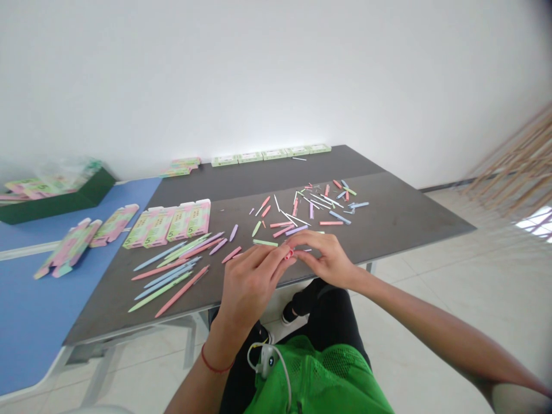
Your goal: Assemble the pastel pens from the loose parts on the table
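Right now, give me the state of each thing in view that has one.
Left hand: curled around a small pink part
Right hand: fingertips at that part, grip unclear
Whole pens: lying in a group
Coloured pen parts: loose, scattered
White refills: bare, loose
Row of four cartons: lying flat
Far boxes: lined up
Green bin: open-topped, cartons inside

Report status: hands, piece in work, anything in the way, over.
Left hand gripping pink part; right hand up against it. Pens lying left. Loose parts scattered just beyond the hands.
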Demonstrator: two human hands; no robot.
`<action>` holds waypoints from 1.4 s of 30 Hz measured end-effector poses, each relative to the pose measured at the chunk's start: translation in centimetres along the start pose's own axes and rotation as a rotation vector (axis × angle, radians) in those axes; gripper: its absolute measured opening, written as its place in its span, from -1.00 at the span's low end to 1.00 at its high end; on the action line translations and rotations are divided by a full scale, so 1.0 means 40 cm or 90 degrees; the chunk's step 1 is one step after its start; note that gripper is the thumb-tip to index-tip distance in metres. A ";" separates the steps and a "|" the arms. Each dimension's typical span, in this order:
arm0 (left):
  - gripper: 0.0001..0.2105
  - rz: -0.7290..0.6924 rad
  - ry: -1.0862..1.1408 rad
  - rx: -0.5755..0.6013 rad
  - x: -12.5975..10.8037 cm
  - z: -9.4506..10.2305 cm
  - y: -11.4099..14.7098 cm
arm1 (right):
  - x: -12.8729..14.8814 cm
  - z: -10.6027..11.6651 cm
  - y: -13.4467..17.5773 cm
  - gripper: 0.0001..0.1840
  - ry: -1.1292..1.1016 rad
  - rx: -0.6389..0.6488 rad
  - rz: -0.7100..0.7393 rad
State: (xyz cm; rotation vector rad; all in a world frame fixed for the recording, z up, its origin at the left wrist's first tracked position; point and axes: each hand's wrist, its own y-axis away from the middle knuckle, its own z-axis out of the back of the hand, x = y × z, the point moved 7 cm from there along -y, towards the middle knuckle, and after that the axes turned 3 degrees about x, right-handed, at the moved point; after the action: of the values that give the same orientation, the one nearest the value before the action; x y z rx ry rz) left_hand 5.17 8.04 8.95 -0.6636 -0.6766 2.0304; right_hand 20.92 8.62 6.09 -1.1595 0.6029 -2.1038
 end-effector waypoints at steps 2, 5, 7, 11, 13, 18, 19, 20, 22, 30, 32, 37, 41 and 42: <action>-0.92 0.003 0.004 -0.002 0.002 -0.001 0.001 | -0.001 -0.001 0.000 -0.87 0.002 0.002 -0.001; -0.91 0.005 0.010 -0.015 0.003 0.001 0.002 | 0.000 0.000 -0.001 -0.88 0.005 -0.002 0.004; -0.90 0.001 0.015 -0.020 0.002 0.003 0.001 | 0.002 0.000 -0.001 -0.89 0.007 -0.005 0.009; -0.91 -0.013 0.047 -0.046 -0.003 0.013 0.002 | 0.002 -0.002 -0.002 -0.88 0.006 0.001 0.005; -0.91 -0.023 0.058 -0.064 -0.007 0.020 0.003 | 0.003 -0.002 -0.002 -0.88 0.006 0.004 0.003; -0.88 -0.011 0.059 -0.066 -0.005 0.021 0.000 | 0.006 -0.001 -0.006 -0.87 0.007 0.002 0.012; -0.86 -0.007 0.062 -0.067 -0.004 0.021 0.000 | 0.007 0.000 -0.007 -0.87 0.007 0.000 0.013; -0.85 -0.005 0.066 -0.068 -0.004 0.021 0.000 | 0.007 0.000 -0.007 -0.87 0.005 -0.001 0.015; -0.85 -0.007 0.070 -0.077 -0.004 0.023 0.003 | 0.006 0.000 -0.008 -0.88 0.003 -0.001 0.013; -0.84 -0.053 0.038 -0.117 -0.007 0.032 0.021 | -0.002 -0.003 -0.003 -0.88 -0.003 0.006 0.004; -0.87 -0.055 0.043 -0.131 -0.007 0.035 0.021 | -0.003 -0.003 -0.003 -0.89 -0.004 0.005 -0.001; -0.94 0.000 0.126 -0.126 0.004 0.033 0.011 | 0.001 -0.001 -0.005 -0.89 -0.001 0.004 0.001; -0.95 0.058 0.179 -0.086 0.013 0.023 0.006 | 0.000 -0.003 -0.003 -0.86 0.001 0.011 0.009; -0.95 0.075 0.185 -0.079 0.016 0.020 0.007 | 0.000 -0.004 -0.002 -0.86 0.003 0.011 0.013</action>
State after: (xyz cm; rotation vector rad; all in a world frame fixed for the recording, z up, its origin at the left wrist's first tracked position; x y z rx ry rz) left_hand 4.16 8.29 9.22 -1.0700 -0.6054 1.9553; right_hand 20.75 8.69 6.07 -1.1342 0.5944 -2.0902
